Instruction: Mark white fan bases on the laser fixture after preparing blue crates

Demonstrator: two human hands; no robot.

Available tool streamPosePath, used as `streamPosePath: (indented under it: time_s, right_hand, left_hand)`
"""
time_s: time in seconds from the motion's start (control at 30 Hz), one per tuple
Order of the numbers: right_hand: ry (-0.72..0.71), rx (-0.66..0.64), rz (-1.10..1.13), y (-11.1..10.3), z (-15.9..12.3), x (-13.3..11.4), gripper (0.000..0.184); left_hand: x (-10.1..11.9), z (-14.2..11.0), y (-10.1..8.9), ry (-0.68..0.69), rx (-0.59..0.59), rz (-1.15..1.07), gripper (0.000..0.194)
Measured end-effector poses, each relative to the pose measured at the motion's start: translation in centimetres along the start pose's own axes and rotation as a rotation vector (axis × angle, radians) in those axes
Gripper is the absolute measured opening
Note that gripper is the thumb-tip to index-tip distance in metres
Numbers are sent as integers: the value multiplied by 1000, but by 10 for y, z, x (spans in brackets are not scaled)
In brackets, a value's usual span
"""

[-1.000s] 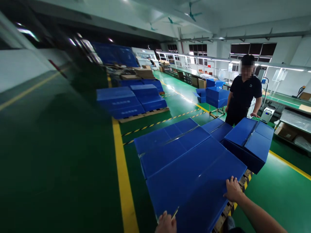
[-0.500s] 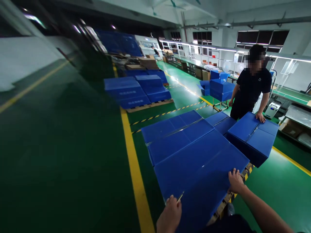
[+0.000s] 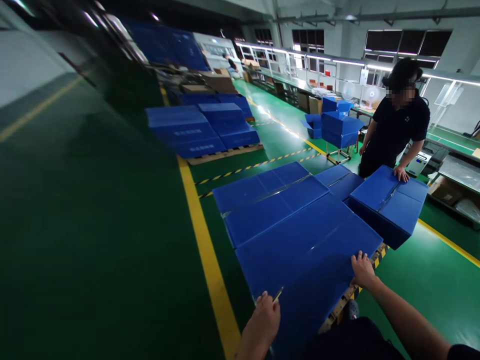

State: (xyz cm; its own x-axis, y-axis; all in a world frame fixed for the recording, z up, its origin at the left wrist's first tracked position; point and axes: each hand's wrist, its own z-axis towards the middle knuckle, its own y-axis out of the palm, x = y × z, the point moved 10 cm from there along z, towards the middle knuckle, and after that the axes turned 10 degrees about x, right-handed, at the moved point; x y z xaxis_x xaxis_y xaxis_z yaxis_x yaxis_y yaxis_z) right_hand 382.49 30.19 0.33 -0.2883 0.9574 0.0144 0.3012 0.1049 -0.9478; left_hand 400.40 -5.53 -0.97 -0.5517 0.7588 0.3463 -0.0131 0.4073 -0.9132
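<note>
A wide blue box lies on a pallet right before me. At its near left edge my left hand is closed around a slim pen-like tool, whose tip points up and away over the box top. What kind of tool it is, I cannot make out. My right hand rests on the right edge of the same box, fingers spread on the top, holding nothing loose. Beyond this box is another taped blue box.
Across from me a co-worker lays a hand on a taped blue box at the right. A smaller blue box sits between. Open blue cartons stand behind. More boxes lie on a pallet ahead, and a yellow floor line runs at left.
The view has shifted slightly, so the boxes sit a little higher. The co-worker's head has turned and leaned, the hand staying on the box. Both my hands keep their places on the box.
</note>
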Motion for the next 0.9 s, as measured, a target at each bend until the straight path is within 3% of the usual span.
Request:
streamPosePath:
  time_s: [0.47,0.77,0.9]
  right_hand:
    - [-3,35,29,4,1,3,108]
    - [35,55,141,18,-15,17,126]
    - [44,112,290,21,-25,18,127]
  left_hand:
    - [1,-4,-6,-7,0,38,57]
    - [-11,-3,10,81,50,48,53]
    - [-23,-4,16,136,66,73,49]
